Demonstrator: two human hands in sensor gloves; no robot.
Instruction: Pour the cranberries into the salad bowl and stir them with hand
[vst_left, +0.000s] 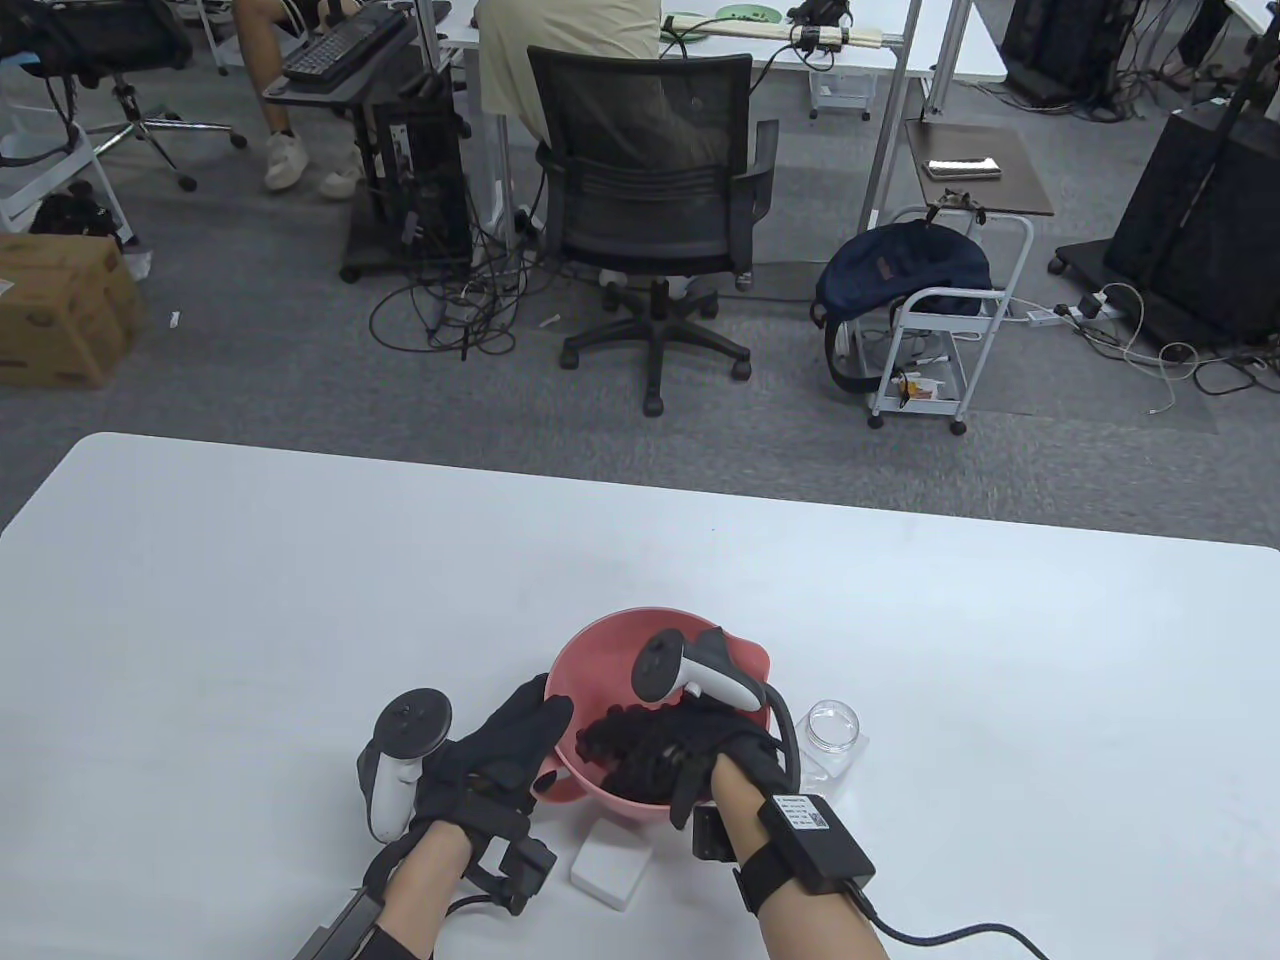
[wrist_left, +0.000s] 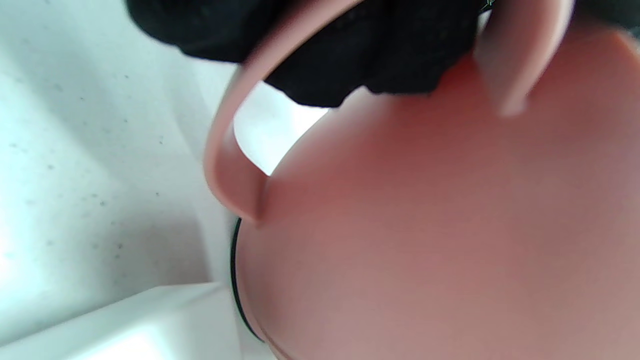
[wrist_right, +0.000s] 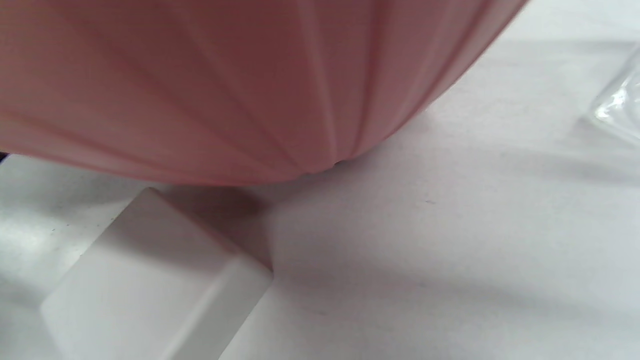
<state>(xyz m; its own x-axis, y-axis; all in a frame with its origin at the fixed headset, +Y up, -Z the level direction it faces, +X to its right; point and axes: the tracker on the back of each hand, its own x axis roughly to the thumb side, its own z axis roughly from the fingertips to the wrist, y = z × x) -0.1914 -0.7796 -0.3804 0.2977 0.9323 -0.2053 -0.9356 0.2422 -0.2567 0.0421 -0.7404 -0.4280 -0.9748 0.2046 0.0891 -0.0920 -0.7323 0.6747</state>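
Note:
The pink salad bowl (vst_left: 620, 625) stands near the table's front edge; its outer wall fills the left wrist view (wrist_left: 425, 225) and the top of the right wrist view (wrist_right: 225, 90). My left hand (vst_left: 525, 725) holds the bowl at its left rim, where the gloved fingers (wrist_left: 350, 55) lie across the looped handle (wrist_left: 225, 165). My right hand (vst_left: 640, 745) reaches down inside the bowl with bent fingers; the fingertips and the bowl's contents are hidden. No cranberries show. A clear glass jar (vst_left: 833, 728) stands upright and looks empty, just right of the bowl.
A small white block (vst_left: 610, 868) lies on the table against the bowl's near side, also seen in the wrist views (wrist_right: 150, 280). The white table (vst_left: 300, 600) spreads wide to the left, right and far side. Office chairs and desks stand beyond it.

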